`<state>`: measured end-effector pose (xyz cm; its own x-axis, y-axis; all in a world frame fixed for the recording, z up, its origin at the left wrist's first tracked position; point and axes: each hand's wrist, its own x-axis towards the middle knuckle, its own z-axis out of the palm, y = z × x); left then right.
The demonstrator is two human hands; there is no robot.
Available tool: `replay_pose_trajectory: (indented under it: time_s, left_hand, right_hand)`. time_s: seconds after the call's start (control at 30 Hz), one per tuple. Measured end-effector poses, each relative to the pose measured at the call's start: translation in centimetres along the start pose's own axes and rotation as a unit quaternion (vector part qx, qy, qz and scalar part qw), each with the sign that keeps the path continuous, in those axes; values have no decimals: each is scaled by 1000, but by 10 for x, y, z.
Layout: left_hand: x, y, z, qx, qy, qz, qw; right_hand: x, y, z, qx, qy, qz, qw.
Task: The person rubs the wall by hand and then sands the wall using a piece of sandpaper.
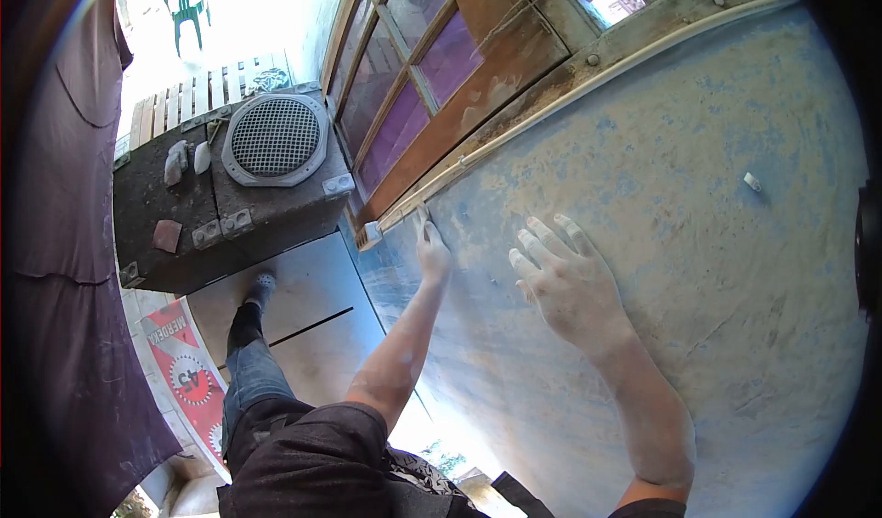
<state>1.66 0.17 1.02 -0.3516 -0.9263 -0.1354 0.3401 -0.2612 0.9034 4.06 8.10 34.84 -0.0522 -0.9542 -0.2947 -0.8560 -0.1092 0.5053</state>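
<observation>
My right hand (571, 290) lies against the patchy blue-grey wall (726, 242), its fingers stretched out and whitened with dust. Farther left, my left hand (433, 250) is at the same wall, close below the pale pipe (551, 105) that runs under the window ledge. Its fingers point upward and I see nothing held in them. A small white box (369, 234) sits by the lower end of the pipe, just left of that hand. A short white stub (752, 182) sticks out of the wall, right of my right hand.
A large dark speaker cabinet (165, 215) with a round grille (276, 140) stands at the left, with small pieces lying on it. Wood-framed windows (413, 50) are above the wall. A dark curtain (73, 224), a red banner (186, 362) and a green chair (186, 5) are also in view.
</observation>
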Motion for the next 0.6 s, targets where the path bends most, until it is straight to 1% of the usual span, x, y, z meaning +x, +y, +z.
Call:
replay_pose_trajectory:
  time_s: [0.07, 0.1, 0.17, 0.2, 0.23, 0.27, 0.3, 0.37, 0.4, 0.47, 0.5, 0.57, 0.6]
  left_hand:
    - [9, 25, 4, -19, 25, -84, 996]
    - [-2, 40, 9, -20, 26, -83, 996]
    - [-45, 60, 16, 18, -44, 47, 998]
    - [-61, 55, 11, 17, -43, 47, 998]
    - [-75, 47, 8, 46, -67, 77, 994]
    - [-81, 40, 8, 75, -91, 108, 987]
    - [-75, 27, 8, 72, -91, 107, 987]
    - [-42, 5, 6, -123, -54, 69, 989]
    - [-25, 8, 1, -128, -60, 70, 987]
    - [2, 18, -10, 10, 16, -31, 999]
    - [-2, 22, -6, 12, 12, -29, 999]
    - [-20, 28, 8, 39, 14, 32, 999]
    - [-40, 33, 9, 40, 10, 30, 999]
  right_hand:
    - [3, -1, 0, -13, -28, 17, 999]
    - [5, -1, 0, -14, -27, 16, 999]
    - [6, -2, 0, -4, -28, 25, 999]
    - [6, -3, 0, -5, -29, 23, 999]
    - [7, -4, 0, -7, -29, 22, 999]
    - [7, -4, 0, -9, -29, 21, 999]
    - [7, -5, 3, -11, -31, 21, 999]
    - [6, -2, 10, -30, -32, 6, 999]
    - [6, -1, 8, -35, -33, 13, 999]
    - [6, -3, 5, -17, -6, 0, 1000]
    - [6, -4, 5, -15, -5, 5, 1000]
    - [6, -5, 8, -30, -44, 9, 999]
    - [5, -6, 8, -27, -46, 12, 999]
